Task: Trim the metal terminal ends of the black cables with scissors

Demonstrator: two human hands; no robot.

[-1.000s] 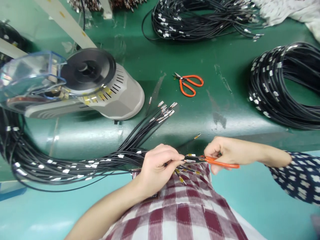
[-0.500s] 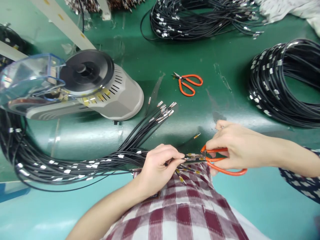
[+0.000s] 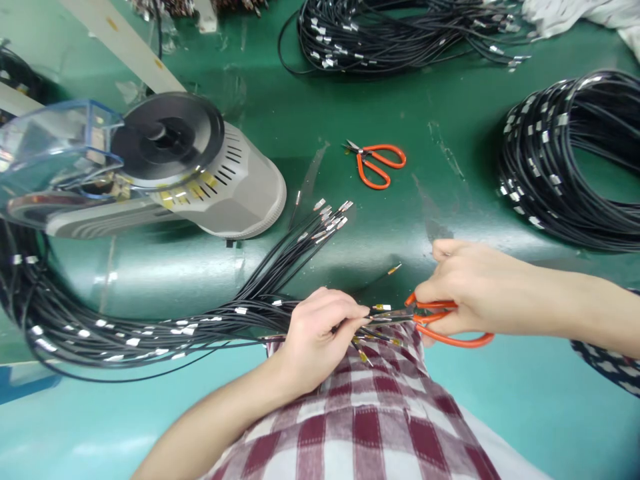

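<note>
My left hand (image 3: 323, 337) pinches black cables near their ends, at the table's front edge. The cable bundle (image 3: 165, 340), marked with small white labels, runs from the left to that hand. Several cable ends with yellow bands (image 3: 363, 353) stick out past my fingers, over the checked apron (image 3: 385, 400). Orange-handled scissors (image 3: 463, 338) are gripped in my right hand (image 3: 475, 287). Their blades point left and lie along the cable ends, close to my left fingertips. Whether the blades touch a cable I cannot tell.
A second pair of orange-handled scissors (image 3: 377, 163) lies on the green table (image 3: 320, 120). A grey tape dispenser (image 3: 250, 180) stands at left. Cable coils sit at the back (image 3: 360, 43) and right (image 3: 535, 167). White cloth (image 3: 575, 17) lies at back right.
The handles of the scissors in my right hand have closed a little, and the blades lie closer together. My left hand holds its place on the cables. The view has shifted slightly.
</note>
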